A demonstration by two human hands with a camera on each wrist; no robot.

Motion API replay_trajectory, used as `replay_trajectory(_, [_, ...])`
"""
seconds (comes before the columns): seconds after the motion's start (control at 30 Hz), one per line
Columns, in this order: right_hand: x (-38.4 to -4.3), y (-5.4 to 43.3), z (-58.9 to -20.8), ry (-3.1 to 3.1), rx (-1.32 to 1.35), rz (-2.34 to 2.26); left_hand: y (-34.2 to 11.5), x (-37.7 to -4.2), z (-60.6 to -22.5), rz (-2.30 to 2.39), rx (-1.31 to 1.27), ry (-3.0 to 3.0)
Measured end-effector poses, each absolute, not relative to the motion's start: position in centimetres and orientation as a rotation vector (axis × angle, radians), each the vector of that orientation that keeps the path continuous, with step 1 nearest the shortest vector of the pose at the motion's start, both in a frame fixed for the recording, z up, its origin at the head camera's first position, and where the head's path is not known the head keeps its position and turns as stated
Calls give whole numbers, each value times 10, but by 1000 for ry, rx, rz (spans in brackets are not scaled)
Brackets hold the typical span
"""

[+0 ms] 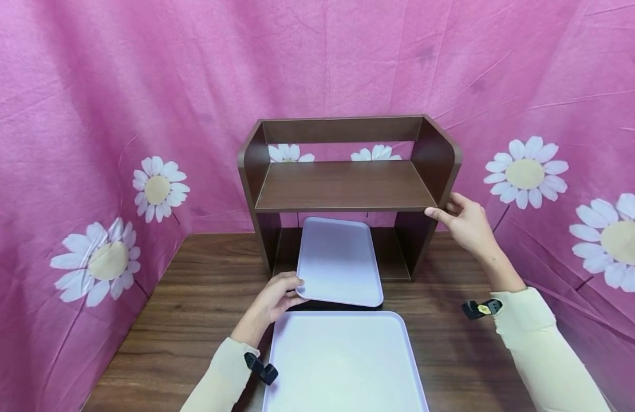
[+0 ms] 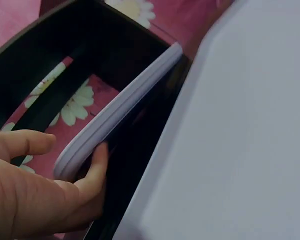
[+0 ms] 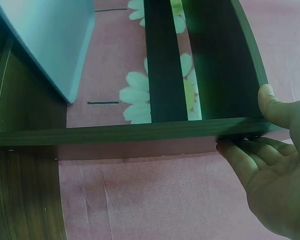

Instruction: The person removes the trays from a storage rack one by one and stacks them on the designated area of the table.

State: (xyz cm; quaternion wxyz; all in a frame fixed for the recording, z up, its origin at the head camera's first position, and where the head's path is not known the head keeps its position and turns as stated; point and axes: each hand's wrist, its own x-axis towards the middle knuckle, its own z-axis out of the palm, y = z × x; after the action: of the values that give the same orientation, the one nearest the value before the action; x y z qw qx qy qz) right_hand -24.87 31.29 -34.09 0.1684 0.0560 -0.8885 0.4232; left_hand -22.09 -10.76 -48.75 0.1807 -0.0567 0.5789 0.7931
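Note:
A small pale lilac tray reaches from inside the lower compartment of a dark brown shelf out past its front edge. My left hand holds this tray by its near left corner, thumb above and fingers beneath. In the left wrist view the tray shows edge-on beside the fingers. On the shelf's right side panel, my right hand grips the front edge, with the thumb on the near face and the fingers outside. The right wrist view shows that hand around the panel edge.
A larger pale tray lies on the wooden table just in front of the shelf. Pink cloth with daisies hangs behind and at both sides. The shelf's upper board bears nothing visible.

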Motion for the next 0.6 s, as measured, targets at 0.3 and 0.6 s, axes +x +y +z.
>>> replay_trajectory(0.3, [-250, 314, -341, -2535, 155, 1191, -100, -212, -481, 2424, -262, 1016])
replay_trajectory(0.6, [-248, 314, -341, -2536, 151, 1178, -74, -198, -474, 2628, -190, 853])
